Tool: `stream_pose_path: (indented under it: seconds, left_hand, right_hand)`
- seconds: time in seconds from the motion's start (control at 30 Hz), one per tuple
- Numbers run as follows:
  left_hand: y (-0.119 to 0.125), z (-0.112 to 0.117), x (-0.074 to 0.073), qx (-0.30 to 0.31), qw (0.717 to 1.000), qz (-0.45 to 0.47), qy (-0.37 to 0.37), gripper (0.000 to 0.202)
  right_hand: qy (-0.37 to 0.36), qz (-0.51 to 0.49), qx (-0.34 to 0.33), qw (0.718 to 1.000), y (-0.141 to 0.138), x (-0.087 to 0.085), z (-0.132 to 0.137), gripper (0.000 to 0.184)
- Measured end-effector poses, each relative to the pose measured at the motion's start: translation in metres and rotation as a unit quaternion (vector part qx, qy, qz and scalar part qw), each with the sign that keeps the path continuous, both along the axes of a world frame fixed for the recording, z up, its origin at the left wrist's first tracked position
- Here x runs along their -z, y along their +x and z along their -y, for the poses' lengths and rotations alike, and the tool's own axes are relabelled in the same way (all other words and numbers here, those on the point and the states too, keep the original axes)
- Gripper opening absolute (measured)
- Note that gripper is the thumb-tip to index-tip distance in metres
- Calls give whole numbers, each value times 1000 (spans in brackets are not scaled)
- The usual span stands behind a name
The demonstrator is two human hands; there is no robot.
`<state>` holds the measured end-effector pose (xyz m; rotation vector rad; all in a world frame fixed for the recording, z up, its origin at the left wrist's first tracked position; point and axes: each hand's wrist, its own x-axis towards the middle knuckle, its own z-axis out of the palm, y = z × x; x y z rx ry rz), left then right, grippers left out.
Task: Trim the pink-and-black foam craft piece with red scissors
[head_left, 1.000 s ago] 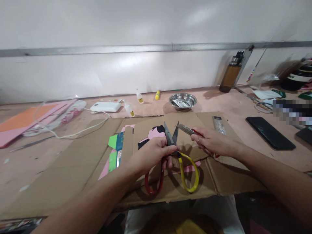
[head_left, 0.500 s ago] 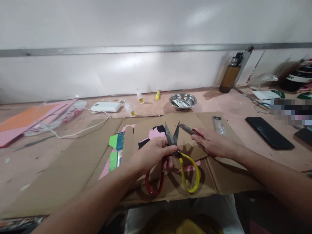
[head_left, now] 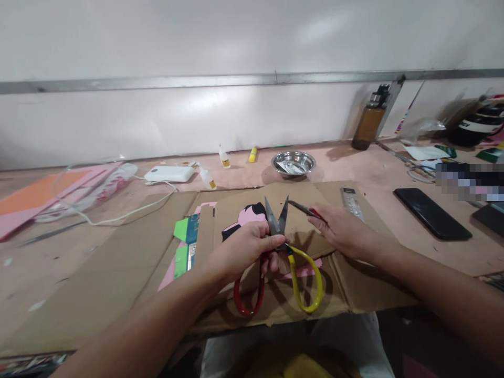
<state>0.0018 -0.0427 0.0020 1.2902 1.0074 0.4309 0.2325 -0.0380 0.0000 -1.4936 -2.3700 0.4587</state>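
Observation:
My left hand [head_left: 255,247] is closed round the pivot of a large pair of scissors [head_left: 296,278]. The scissors' blades stand apart and point away from me; one handle loop is red, the other yellow. In my right hand [head_left: 338,228] is a slim metal utility knife [head_left: 301,207] with a red part at the grip. Its tip meets or nearly meets the tip of the right scissor blade; I cannot tell whether they touch. Behind my left hand a pink and black cut-out [head_left: 252,212] lies on the cardboard [head_left: 228,198], partly covered by that hand.
A metal bowl [head_left: 273,164] holding small items stands behind the cardboard. Two small glue bottles [head_left: 224,159], a yellow tube [head_left: 252,154] and a white power bank [head_left: 169,174] with a cable lie left of it. A black phone [head_left: 432,214] and an amber bottle [head_left: 368,127] are at right.
The knife has turned slightly in my right hand, so its metal part looks narrower. The scissors stay nearly still in my left hand. The whole view has shifted a little.

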Motion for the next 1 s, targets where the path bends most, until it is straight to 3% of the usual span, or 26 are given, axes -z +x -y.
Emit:
stream_pose_path:
  seconds: [0.1, 0.2, 0.53, 0.67, 0.87, 1.0]
  left_hand:
    - [0, 0, 1, -6, 1000, 25, -14, 22]
    - [0, 1, 1, -1, 999, 37, -19, 28]
    - [1, 3, 1, -3, 999, 37, -16, 27]
    - [2, 4, 2, -4, 999, 37, -23, 24]
    - [-3, -1, 4, -5, 999, 53, -3, 26]
    - [-2, 2, 5, -50, 992, 119, -4, 28]
  right_hand:
    - [97, 146, -3, 984, -3, 5, 3, 24]
    - [148, 220, -14, 964, -1, 4, 4, 30]
    - [182, 252, -39, 950, 2, 4, 2, 31]
    - [179, 280, 51, 942, 8, 5, -6, 33]
    - [161, 204, 126, 958, 5, 8, -10, 29]
    - [107, -41, 85, 990, 0, 4, -10, 23]
